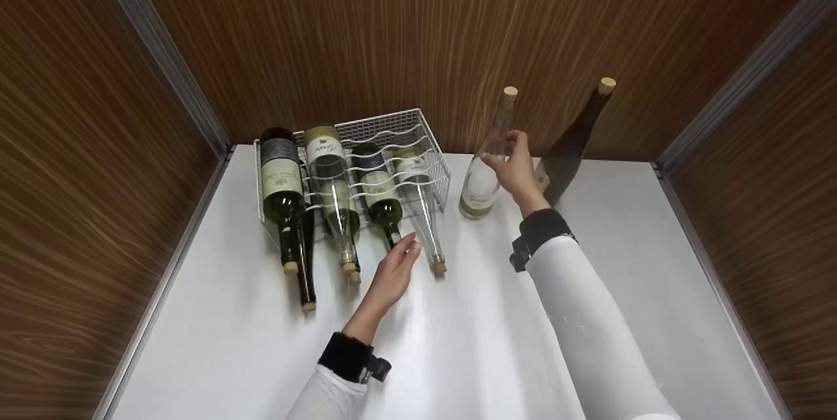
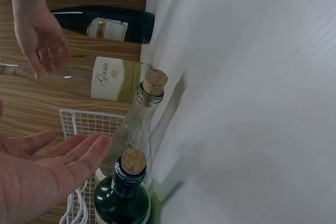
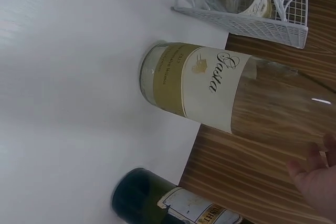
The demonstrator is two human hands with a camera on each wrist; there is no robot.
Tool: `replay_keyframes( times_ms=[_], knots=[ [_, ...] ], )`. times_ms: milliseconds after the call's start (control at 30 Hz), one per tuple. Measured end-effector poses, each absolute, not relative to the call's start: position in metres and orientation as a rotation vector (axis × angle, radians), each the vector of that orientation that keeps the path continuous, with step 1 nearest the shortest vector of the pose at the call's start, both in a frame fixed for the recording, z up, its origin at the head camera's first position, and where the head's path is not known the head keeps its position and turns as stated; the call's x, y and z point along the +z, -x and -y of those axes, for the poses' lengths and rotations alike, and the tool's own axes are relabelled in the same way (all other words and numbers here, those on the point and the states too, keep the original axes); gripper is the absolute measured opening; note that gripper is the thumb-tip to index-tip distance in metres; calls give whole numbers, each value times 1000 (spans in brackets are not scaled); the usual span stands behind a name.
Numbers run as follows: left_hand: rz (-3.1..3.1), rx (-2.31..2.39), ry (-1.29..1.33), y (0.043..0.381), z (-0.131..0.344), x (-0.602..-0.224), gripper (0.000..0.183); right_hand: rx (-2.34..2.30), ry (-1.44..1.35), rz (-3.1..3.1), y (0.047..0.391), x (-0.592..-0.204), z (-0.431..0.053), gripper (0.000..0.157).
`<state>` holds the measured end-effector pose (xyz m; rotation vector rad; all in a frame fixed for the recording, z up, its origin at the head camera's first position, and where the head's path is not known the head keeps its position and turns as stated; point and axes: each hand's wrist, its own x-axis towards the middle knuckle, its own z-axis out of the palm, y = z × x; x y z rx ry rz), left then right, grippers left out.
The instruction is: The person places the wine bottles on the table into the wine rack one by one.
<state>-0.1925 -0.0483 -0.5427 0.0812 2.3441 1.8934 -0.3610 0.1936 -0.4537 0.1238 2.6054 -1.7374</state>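
Observation:
A clear glass wine bottle (image 1: 482,181) with a cork and a cream and gold label stands upright on the white surface. My right hand (image 1: 520,171) is at its upper body, thumb and fingers spread about it without a visible tight grip. My left hand (image 1: 391,276), fingers extended and empty, hovers by the necks of a green bottle (image 1: 384,209) and a clear bottle (image 1: 428,230). Both lie in a white wire rack (image 1: 446,175), corks towards me. The right wrist view shows the standing bottle's label (image 3: 212,87) and my right fingertips (image 3: 315,158) beside the glass.
A dark corked bottle (image 1: 575,142) stands right of the clear one. Further left in the rack lie a large green bottle (image 1: 282,178), another clear bottle (image 1: 327,161) and darker ones beneath. Necks overhang the rack's front. Wood-grain panels (image 1: 340,34) enclose the back and sides.

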Motion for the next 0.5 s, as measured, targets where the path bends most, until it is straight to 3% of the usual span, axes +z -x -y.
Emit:
replay_keyframes(
  times_ms=[167, 367, 500],
  knots=[
    [-2333, 1895, -66, 193, 48, -542, 59, -1638, -115, -2665, 361, -454, -193, 74],
    [-2320, 1891, -62, 191, 48, -541, 61, -1606, -118, -2667, 357, -459, -194, 59],
    [-2327, 1882, -71, 191, 48, -542, 61, -1670, -115, -2643, 354, -464, -197, 70]
  ],
)
